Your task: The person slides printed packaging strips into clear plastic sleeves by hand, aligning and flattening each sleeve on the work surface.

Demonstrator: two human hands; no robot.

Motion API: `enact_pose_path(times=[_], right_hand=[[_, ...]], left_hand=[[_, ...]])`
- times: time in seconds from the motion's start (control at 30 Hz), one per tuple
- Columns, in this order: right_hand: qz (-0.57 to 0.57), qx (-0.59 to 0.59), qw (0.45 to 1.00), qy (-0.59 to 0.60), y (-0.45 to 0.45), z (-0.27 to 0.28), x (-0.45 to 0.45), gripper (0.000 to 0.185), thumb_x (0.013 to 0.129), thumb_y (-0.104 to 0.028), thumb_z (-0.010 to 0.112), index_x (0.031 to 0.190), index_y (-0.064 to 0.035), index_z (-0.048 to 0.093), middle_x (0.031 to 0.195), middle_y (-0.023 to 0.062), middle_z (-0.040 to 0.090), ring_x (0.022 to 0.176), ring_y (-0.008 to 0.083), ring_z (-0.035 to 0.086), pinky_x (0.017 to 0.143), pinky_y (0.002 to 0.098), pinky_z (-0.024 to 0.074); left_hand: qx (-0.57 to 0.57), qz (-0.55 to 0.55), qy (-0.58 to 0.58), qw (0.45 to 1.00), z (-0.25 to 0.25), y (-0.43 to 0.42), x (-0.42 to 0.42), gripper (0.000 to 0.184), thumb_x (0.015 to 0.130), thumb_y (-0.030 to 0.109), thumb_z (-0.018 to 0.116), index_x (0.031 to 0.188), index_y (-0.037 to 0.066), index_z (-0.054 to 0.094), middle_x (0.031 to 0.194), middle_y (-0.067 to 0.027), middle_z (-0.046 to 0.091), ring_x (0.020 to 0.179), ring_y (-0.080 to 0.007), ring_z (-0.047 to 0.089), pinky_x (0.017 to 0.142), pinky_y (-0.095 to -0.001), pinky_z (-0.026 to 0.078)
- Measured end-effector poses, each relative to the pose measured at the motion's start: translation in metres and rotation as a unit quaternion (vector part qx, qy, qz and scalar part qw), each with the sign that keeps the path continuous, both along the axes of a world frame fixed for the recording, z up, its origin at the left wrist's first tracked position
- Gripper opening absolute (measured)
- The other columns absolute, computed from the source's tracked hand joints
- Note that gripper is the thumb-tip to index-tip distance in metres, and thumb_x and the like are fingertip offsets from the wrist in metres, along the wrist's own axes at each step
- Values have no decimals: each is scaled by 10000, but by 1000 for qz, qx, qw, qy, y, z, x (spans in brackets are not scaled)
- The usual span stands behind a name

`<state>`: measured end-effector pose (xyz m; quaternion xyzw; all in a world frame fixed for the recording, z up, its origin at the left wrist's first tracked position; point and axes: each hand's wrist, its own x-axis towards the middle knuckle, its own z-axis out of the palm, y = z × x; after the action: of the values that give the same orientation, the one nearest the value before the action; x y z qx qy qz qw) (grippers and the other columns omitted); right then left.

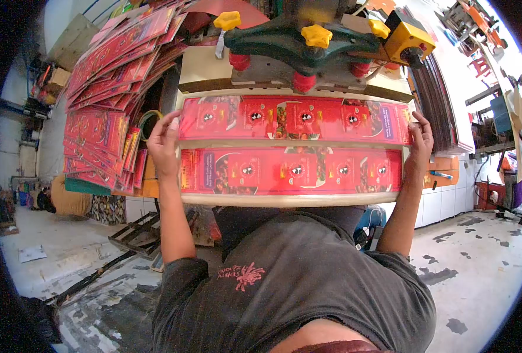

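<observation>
Two long red printed sheets lie one behind the other on a pale board [290,199] under the press. At the left end of the far red sheet [325,120], my left hand [165,141] has its fingers bent round the edge. My right hand [421,136] pinches the right end of that same sheet, thumb near its corner. The near red sheet [267,170] lies flat between my forearms, and neither hand holds it.
A green press head [308,42] with yellow knobs stands just beyond the board. Stacked red printed sheets [114,76] fan out at the left. A yellow control box [409,41] and a tall stack of sheets [440,106] are at the right.
</observation>
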<state>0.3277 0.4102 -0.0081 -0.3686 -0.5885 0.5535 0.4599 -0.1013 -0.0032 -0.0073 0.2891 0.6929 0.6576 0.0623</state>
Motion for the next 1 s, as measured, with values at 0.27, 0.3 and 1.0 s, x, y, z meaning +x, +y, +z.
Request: enact_pose_path(times=[0.27,0.3,1.0], right_hand=[[60,-33,998,-10,13,9,23,405,1017,-160,659,1372,24,598,1139,62,681,1077,100,643,968,251,493],[47,13,997,-57,8,20,26,402,1020,-165,660,1368,28,601,1175,82,682,1105,121,640,988,270,490],[208,404,856,-246,-140,158,-101,152,944,-59,715,1093,-32,736,1032,108,717,917,202,684,790,335,535]], left_hand=[[107,-8,-189,976,13,-16,-11,399,1017,148,687,1373,-17,611,1139,-67,722,948,-96,710,804,-217,558],[107,-2,-189,976,24,-15,-4,399,1017,148,687,1373,-17,611,1139,-67,722,948,-96,710,804,-217,558],[132,-52,-111,984,103,-13,89,370,978,50,659,1329,-62,634,1149,-128,750,1005,-131,714,923,-285,571]])
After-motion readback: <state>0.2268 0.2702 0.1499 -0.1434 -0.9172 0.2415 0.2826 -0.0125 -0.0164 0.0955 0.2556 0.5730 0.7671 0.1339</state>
